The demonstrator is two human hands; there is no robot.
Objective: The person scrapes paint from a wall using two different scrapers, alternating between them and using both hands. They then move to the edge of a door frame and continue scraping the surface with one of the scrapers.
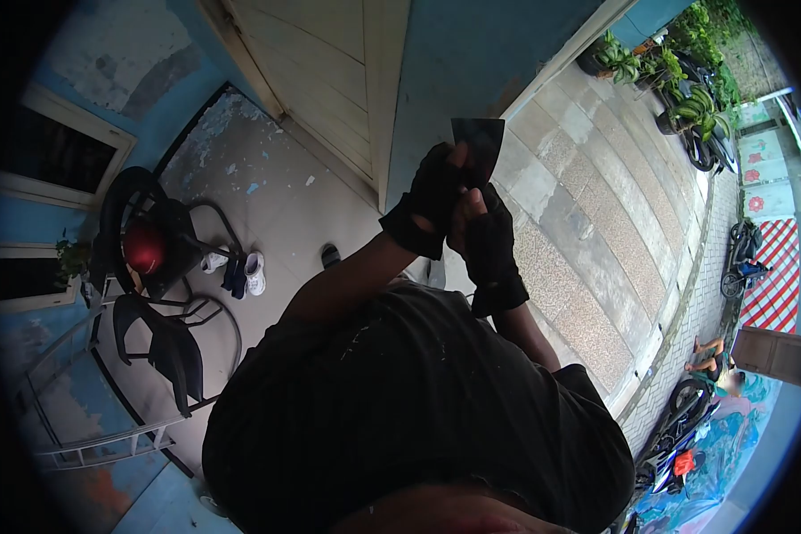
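Both hands wear black fingerless gloves and meet in front of my chest. My left hand (429, 198) has its fingers closed at the lower left side of a dark, flat scraper-like blade (479, 142). Beside it, my right hand (489, 236) is closed round the lower end of the same tool, thumb pointing up. The blade's wide edge points away from me, in front of the blue wall (445, 62). The tool's handle is hidden by the gloves.
At left are black chairs (165, 343), a red helmet (144, 246), white shoes (254, 272) and a metal ladder (107, 443). Paint flakes lie by the peeling wall. A door (320, 62) stands ahead. Plants, motorbikes and a seated person (716, 365) are at right.
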